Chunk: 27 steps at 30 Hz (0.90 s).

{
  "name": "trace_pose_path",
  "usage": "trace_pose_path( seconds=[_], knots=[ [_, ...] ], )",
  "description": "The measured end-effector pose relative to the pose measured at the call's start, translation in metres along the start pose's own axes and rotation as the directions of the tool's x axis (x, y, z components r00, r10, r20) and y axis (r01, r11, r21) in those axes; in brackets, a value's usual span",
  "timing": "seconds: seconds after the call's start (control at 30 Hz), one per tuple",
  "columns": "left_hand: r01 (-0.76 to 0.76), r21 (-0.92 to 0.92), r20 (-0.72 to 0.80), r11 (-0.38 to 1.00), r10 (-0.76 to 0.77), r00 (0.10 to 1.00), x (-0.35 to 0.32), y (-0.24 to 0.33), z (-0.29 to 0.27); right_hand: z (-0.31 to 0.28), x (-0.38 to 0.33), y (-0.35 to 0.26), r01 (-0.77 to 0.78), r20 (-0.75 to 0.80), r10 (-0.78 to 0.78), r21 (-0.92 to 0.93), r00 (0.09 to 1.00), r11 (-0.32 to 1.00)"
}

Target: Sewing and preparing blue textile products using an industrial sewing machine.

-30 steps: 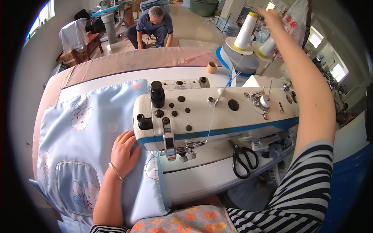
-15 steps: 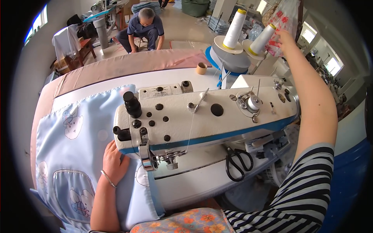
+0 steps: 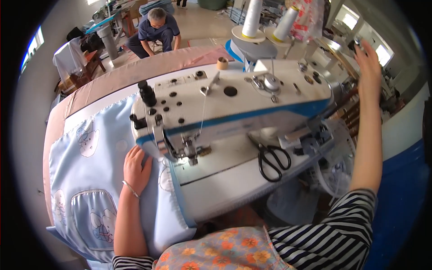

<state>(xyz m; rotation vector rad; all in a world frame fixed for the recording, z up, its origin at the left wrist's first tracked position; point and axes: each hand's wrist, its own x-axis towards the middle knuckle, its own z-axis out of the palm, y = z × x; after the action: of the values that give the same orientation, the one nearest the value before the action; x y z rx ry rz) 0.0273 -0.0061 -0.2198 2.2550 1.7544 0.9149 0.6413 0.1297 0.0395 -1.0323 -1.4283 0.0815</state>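
Note:
My left hand (image 3: pixel 137 168) rests flat on light blue fabric (image 3: pixel 101 168) with printed cartoon animals and a pocket shape, beside the needle end of a white and blue sewing machine (image 3: pixel 234 99). Its fingers are stretched out, and a bangle circles the wrist. Beyond the machine's right end, my right hand (image 3: pixel 370 67) is raised on an outstretched arm, its fingers smeared by motion. A small shiny thing (image 3: pixel 357 41) shows by its fingertips; whether the hand holds it is unclear. The fabric's right edge lies near the machine's lit needle area.
Black-handled scissors (image 3: pixel 273 164) lie on the machine table (image 3: pixel 216 195). White thread cones (image 3: pixel 253 20) stand behind the machine, near a clear plastic bag with red print (image 3: pixel 307 20). A tape roll (image 3: pixel 222 63) sits on the far side. Another person (image 3: pixel 155 31) sits bent forward beyond the table.
My right hand has left the plastic bag by the thread cones and moved right and slightly down. The left hand stays on the fabric. The whole view has shifted a little.

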Motion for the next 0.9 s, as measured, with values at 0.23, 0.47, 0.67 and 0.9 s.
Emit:
trace_pose_path(
  seconds=[0.23, 0.47, 0.67, 0.9],
  knots=[
    [0.119, 0.119, 0.087, 0.986, -0.13, 0.988, 0.009, -0.027, 0.013, -0.295, -0.353, -0.009, -0.391, -0.124, 0.581, -0.847, 0.804, 0.36],
    [-0.013, -0.032, 0.106, 0.999, 0.017, 0.994, 0.032, -0.083, 0.018, -0.348, -0.543, -0.091, 0.081, -0.151, 0.983, -0.984, 0.105, -0.16],
    [-0.084, 0.091, 0.055, 0.992, 0.08, 0.995, 0.041, -0.106, 0.018, -0.316, -0.613, -0.068, 0.49, 0.082, 0.982, -0.872, 0.171, -0.013],
    [-0.115, 0.239, 0.039, 0.964, 0.109, 0.993, 0.035, -0.099, 0.014, -0.309, -0.641, -0.07, 0.472, 0.159, 0.986, -0.866, -0.056, 0.166]
  ],
)
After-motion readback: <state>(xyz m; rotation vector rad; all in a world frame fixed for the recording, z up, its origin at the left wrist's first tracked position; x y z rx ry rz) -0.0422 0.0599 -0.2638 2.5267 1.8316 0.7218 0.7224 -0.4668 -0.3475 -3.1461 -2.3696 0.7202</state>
